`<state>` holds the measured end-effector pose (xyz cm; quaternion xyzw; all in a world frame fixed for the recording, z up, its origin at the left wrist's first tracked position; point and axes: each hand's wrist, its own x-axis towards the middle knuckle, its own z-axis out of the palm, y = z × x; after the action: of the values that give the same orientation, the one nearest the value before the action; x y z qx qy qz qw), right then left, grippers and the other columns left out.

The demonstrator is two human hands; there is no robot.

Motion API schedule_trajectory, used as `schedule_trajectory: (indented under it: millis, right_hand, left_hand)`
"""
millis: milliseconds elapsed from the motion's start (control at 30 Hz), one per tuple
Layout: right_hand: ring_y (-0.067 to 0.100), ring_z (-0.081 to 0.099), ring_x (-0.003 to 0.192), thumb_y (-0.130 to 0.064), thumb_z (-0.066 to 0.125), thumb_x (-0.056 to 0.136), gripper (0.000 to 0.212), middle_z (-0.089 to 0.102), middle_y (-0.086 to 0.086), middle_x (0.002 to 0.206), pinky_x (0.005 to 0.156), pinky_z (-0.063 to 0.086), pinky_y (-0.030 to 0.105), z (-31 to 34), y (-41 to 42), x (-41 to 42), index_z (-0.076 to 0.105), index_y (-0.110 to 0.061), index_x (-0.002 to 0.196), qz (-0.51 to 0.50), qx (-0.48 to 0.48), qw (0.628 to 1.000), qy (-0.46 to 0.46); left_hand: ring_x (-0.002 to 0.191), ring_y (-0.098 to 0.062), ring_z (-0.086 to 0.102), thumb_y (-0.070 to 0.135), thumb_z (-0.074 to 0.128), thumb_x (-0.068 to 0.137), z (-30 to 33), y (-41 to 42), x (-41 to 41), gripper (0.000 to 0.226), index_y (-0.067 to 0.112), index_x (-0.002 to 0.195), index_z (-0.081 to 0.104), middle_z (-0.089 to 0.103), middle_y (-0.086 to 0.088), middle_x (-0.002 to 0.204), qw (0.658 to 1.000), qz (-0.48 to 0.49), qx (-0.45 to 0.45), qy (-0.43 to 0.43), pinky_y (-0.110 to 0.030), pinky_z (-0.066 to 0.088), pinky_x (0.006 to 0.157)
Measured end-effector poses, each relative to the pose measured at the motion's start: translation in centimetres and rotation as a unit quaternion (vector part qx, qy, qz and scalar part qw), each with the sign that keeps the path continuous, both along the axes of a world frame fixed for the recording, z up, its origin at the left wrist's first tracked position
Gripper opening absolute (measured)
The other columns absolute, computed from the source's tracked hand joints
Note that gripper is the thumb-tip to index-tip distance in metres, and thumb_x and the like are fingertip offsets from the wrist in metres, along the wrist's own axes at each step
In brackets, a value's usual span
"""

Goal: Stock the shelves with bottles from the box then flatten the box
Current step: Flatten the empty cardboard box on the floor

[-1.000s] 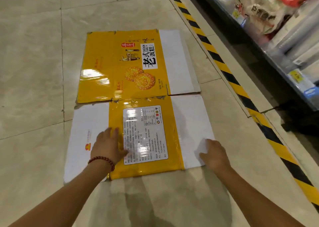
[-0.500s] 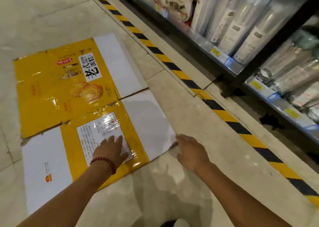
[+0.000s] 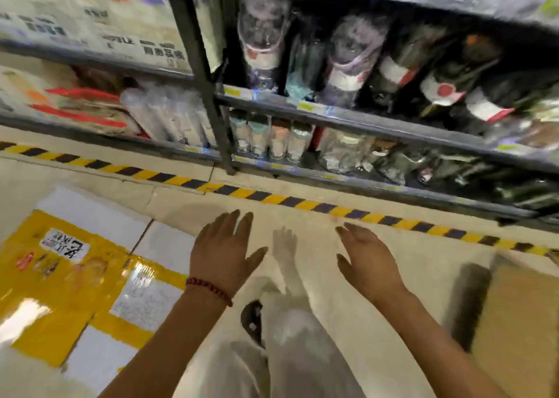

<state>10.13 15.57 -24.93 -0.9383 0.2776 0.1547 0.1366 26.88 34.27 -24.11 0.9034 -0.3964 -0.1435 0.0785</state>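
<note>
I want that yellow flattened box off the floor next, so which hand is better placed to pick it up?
Probably the left hand. It hovers open right beside the flattened yellow box, which lies on its side. The right hand, also open, is farther off, nearer the brown carton.

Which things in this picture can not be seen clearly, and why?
- Shelf labels, head view: too small and blurred to read.
- Bottles, head view: motion blur hides their print.
- Flattened box, head view: cut off by the left edge; glare and blur hide its text.
- Brown box, head view: cut off by the right edge, contents not visible.
- Left hand and right hand: blurred; open, holding nothing.
</note>
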Motion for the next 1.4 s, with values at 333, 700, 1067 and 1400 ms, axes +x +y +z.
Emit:
schedule_trajectory:
  millis: [333,700,1067,1400]
  right_hand:
    - [0.034,0.057,0.116,-0.007,0.069,0.082,0.047,0.059,0.015,0.127,0.094,0.047,0.04,26.4,9.6,-24.6,0.058,-0.003,0.127,-0.267,0.012,0.956,-0.123]
    - [0.028,0.06,0.11,-0.011,0.068,0.083,0.043,0.062,0.007,0.125,0.087,0.049,0.034,30.3,13.2,-38.6,0.06,-0.009,0.125,-0.465,-0.025,0.869,-0.167]
    - [0.033,0.059,0.11,-0.011,0.063,0.085,0.034,0.062,0.012,0.122,0.085,0.053,0.041,28.5,2.0,-52.1,0.063,-0.008,0.118,-0.553,-0.016,0.824,-0.127]
    - [0.019,0.048,0.113,-0.016,0.044,0.092,0.034,0.054,-0.003,0.123,0.088,0.045,0.03,15.0,-8.9,-59.4,0.052,-0.023,0.124,-0.608,0.092,0.785,-0.081]
  left_hand:
    - [0.104,-0.034,0.064,0.019,0.087,0.063,26.6,-0.6,-19.4,0.059,0.003,0.115,0.066,0.066,-0.016,0.114,0.973,-0.189,-0.115,0.058,-0.049,0.051,0.085]
    - [0.101,-0.024,0.067,0.035,0.083,0.067,30.9,-6.0,-32.5,0.052,0.011,0.111,0.07,0.07,-0.006,0.11,0.892,-0.444,-0.061,0.054,-0.041,0.056,0.081]
    - [0.093,-0.028,0.069,0.024,0.088,0.061,29.5,-23.4,-48.5,0.053,0.005,0.106,0.07,0.071,-0.009,0.102,0.837,-0.541,-0.07,0.047,-0.043,0.056,0.078]
    - [0.128,-0.021,0.045,0.045,0.059,0.087,15.7,-36.4,-59.0,0.059,0.019,0.138,0.047,0.051,-0.002,0.138,0.805,-0.585,0.062,0.073,-0.032,0.035,0.103]
